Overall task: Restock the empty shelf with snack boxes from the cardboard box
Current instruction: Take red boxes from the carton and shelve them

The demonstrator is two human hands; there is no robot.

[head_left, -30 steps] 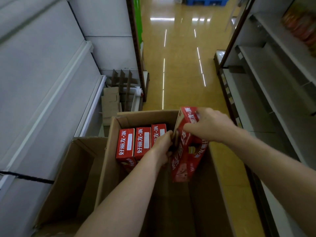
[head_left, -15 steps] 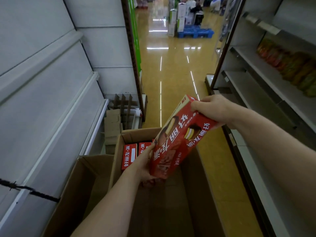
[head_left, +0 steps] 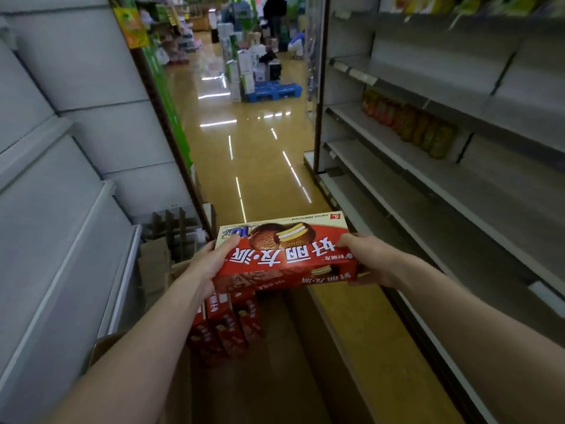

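Observation:
A red snack box (head_left: 284, 252) with a chocolate pie picture lies flat and level in mid-air above the open cardboard box (head_left: 330, 341). My left hand (head_left: 211, 264) grips its left end, thumb on top. My right hand (head_left: 367, 261) grips its right end. Three more red snack boxes (head_left: 226, 325) stand upright inside the cardboard box, below the held one. Bare grey shelves (head_left: 428, 191) run along the right side of the aisle.
A second open carton (head_left: 104, 347) sits at lower left against blank grey shelving (head_left: 61, 209). Folded cardboard dividers (head_left: 171, 228) stand behind it. Orange-green packets (head_left: 409, 123) line an upper right shelf. Far down the glossy aisle floor stand a blue pallet (head_left: 272, 91), stacked goods and a person (head_left: 275, 10).
The snack box has come up out of the cardboard box and turned from tilted to flat. My left hand moved from under its lower end to its left end. The view tilted up.

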